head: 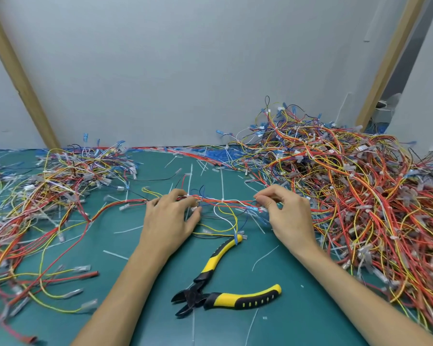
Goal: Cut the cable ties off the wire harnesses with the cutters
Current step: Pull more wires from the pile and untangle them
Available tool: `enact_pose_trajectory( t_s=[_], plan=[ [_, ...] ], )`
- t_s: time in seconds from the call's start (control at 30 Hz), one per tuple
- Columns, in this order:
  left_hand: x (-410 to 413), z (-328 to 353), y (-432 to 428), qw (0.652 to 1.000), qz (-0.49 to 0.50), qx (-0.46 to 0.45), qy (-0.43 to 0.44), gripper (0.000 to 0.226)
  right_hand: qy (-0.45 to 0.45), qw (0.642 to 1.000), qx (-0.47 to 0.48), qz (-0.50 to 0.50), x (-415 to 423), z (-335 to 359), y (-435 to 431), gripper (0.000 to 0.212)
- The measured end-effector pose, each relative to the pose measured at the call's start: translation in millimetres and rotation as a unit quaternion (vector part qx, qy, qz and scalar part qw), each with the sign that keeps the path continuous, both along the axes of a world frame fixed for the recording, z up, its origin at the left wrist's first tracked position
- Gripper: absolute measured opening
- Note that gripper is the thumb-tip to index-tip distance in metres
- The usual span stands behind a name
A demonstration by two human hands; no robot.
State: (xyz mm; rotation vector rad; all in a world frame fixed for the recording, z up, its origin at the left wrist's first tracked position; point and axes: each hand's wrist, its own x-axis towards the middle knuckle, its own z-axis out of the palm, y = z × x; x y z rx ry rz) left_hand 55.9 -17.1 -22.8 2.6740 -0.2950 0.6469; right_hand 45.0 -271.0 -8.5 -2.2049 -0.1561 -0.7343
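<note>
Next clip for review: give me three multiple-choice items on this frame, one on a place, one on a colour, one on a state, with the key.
1. Where do the cutters lie?
A. in one hand
B. on the green mat between the forearms
C. in a toolbox

2. What colours are the cutters' handles?
A. yellow and black
B. red and blue
C. plain grey

3. What are the left hand and right hand doing?
A. both lie flat and idle
B. one squeezes the cutters
C. each holds an end of one wire harness

Key: 1 B, the tool rests on the mat with neither hand on it; 2 A, the grips are yellow with black parts; 3 C, the harness runs from one hand's fingers to the other's.
</note>
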Motion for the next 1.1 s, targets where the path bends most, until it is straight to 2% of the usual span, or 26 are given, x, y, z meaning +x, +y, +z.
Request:
enact_pose_trajectory(
  t_s=[0.23,0.4,0.53,0.67,0.8,0.93,1.0,1.03,1.1],
  plan=[
    [0.6,-0.5,1.2,1.0,0.003,-0.017,-0.011,0.017,-0.009,1.0,-0.009,-0.003,-3.2,1.7,0.7,0.011],
    [3.0,-3.6,11.3,0.999,0.007,-0.036,-0.014,0.012,-0.009,0.995,-0.058,0.086,-11.3,2.7,1.4,0.009],
    [4.7,-4.9,14.4,0.998,0.023,-0.049,-0.023,0.014,-0.021,0.992,-0.075,0.102,-16.0,6.7,4.1,0.006],
    [4.4,-5.6,13.9,0.998,0.021,-0.049,-0.03,0.014,-0.051,0.985,-0.141,0.088,-22.3,7.8,8.4,0.023],
    [4.1,-5.0,13.7,0.998,0.018,-0.051,-0.033,0.015,0.029,0.97,-0.225,0.084,-22.4,0.5,13.5,0.036],
    [4.1,-4.5,13.8,0.998,0.018,-0.056,-0.031,0.015,0.015,0.982,-0.161,0.098,-19.2,2.0,6.8,0.015],
    [4.0,-4.4,13.8,0.998,0.017,-0.057,-0.03,0.015,0.037,0.984,-0.156,0.078,-16.7,3.6,1.6,0.004],
    [3.9,-4.4,13.7,0.998,0.016,-0.057,-0.03,0.015,0.056,0.981,-0.172,0.066,-15.5,3.3,0.0,0.001],
    [4.2,-4.4,13.8,0.998,0.017,-0.058,-0.029,0.016,0.093,0.975,-0.195,0.053,-14.1,1.9,-0.9,0.008]
  ],
)
